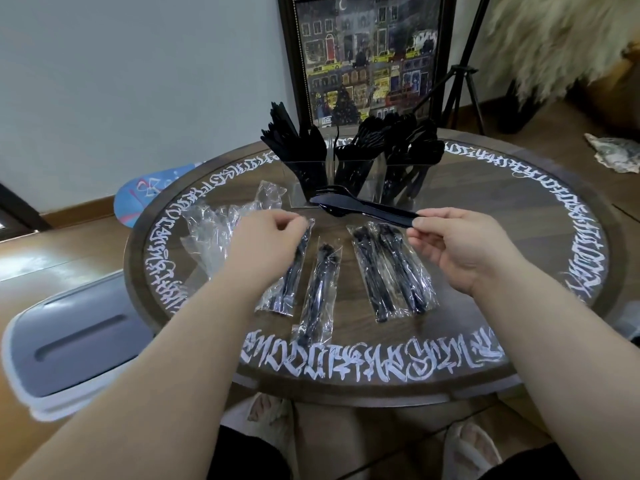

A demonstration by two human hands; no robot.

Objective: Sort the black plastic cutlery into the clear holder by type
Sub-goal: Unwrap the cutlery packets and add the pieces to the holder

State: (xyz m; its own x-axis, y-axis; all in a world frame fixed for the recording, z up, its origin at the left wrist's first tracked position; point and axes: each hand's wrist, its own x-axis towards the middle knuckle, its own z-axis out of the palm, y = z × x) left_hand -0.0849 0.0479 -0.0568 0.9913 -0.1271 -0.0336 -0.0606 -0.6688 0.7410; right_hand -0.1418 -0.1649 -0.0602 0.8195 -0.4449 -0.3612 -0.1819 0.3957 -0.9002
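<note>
Fingers (420,221) of the right hand (460,251) pinch the handle ends of a bare fork, spoon and knife set (360,207), held level just in front of the clear holder (360,178); the left hand (266,244) is curled, pinching the top of a wrapped cutlery packet (287,271) lying on the surface (502,209). Judged light, stiff, glossy and slippery, the black plastic pieces are best taken by the handles. Crinkled empty wrappers (214,230) lie left; the three-compartment holder already stands packed with upright cutlery.
</note>
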